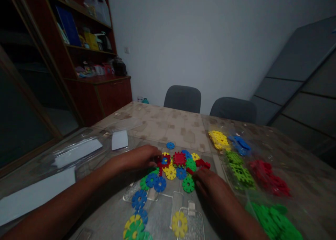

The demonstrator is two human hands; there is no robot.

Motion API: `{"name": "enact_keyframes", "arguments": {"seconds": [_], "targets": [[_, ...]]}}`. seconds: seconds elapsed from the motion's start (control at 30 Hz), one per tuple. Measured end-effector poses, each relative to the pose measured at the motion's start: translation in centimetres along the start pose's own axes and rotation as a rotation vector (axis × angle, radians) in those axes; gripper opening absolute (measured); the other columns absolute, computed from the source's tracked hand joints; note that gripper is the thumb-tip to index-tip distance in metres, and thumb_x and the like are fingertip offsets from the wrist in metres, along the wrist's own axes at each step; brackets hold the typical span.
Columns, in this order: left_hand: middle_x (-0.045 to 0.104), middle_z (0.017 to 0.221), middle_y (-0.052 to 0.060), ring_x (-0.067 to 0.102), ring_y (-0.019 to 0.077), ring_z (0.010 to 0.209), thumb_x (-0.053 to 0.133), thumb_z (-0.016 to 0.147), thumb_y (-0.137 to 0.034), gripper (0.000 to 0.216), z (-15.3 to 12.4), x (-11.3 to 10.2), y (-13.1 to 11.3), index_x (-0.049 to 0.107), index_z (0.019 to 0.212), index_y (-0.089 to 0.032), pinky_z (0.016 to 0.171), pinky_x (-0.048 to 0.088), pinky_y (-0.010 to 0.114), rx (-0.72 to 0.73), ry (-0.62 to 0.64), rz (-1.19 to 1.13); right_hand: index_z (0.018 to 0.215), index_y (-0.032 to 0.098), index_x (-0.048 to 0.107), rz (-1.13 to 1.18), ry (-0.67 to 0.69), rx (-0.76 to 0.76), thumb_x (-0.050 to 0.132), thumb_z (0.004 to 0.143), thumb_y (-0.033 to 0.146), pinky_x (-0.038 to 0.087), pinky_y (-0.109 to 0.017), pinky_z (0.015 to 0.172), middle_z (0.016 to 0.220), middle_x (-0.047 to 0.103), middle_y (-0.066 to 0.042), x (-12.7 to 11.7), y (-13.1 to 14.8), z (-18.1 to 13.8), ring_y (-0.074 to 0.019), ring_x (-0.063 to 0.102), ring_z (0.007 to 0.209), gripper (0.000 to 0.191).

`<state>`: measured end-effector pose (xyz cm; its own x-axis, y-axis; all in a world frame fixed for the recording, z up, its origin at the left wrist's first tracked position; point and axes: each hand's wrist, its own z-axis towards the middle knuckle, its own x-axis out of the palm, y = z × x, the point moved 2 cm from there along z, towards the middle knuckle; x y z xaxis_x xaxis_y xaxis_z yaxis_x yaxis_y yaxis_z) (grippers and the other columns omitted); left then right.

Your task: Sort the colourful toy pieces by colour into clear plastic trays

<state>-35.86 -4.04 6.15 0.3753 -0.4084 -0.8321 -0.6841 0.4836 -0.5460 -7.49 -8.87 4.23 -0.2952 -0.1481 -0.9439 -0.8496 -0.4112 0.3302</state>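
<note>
A flat cluster of joined plastic pieces [175, 166], red, yellow, blue and green gear and square shapes, lies on the table between my hands. My left hand [140, 156] rests at the cluster's left edge, fingers curled and pinching a red piece [165, 160]. My right hand [208, 182] lies at the cluster's right side, fingers closed round a small red piece [190, 170] next to a green gear [188, 184]. A lone blue gear [170, 145] sits just behind the cluster.
Sorted piles stand to the right: yellow [218, 139], blue [240, 143], light green [240, 170], red [269, 178], green [275, 221]. Loose gears [139, 199] lie near me. White papers [119, 139] under glass are at left. Two grey chairs [182, 98] and a wooden cabinet [103, 93] stand beyond.
</note>
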Motion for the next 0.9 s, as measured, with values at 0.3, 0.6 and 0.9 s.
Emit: {"name": "enact_keyframes", "arguments": {"seconds": [0.3,0.6,0.9], "targets": [[0.063,0.126,0.01,0.056,0.0271,0.117,0.057,0.097,-0.019,0.017,1.1,2.0,-1.8,0.065,0.113,-0.021,0.101,0.041,0.035,0.209,-0.111,0.124,0.125,0.018,0.066,-0.041,0.131,0.035,0.048,0.098,0.017,0.047,-0.035,0.088,0.12,0.063,-0.015,1.6,1.7,0.1,-0.027,0.063,0.106,0.033],[0.065,0.089,0.004,0.062,0.0234,0.085,0.068,0.089,-0.022,0.006,1.2,2.0,-1.3,0.064,0.088,-0.018,0.076,0.045,0.03,0.004,-0.12,0.181,0.1,0.018,0.071,0.065,0.099,0.034,0.049,0.102,0.021,0.045,-0.032,0.084,0.108,0.066,-0.01,0.0,3.5,0.0,-0.0238,0.063,0.099,0.022],[0.052,0.144,0.014,0.045,0.0348,0.135,0.069,0.082,-0.018,0.049,1.6,3.3,0.0,0.057,0.13,-0.02,0.114,0.033,0.045,0.007,-0.179,0.103,0.124,0.015,0.065,0.017,0.13,0.005,0.058,0.096,0.02,0.048,-0.038,0.092,0.124,0.066,-0.016,0.3,7.0,2.8,-0.0302,0.064,0.113,0.029]]}}
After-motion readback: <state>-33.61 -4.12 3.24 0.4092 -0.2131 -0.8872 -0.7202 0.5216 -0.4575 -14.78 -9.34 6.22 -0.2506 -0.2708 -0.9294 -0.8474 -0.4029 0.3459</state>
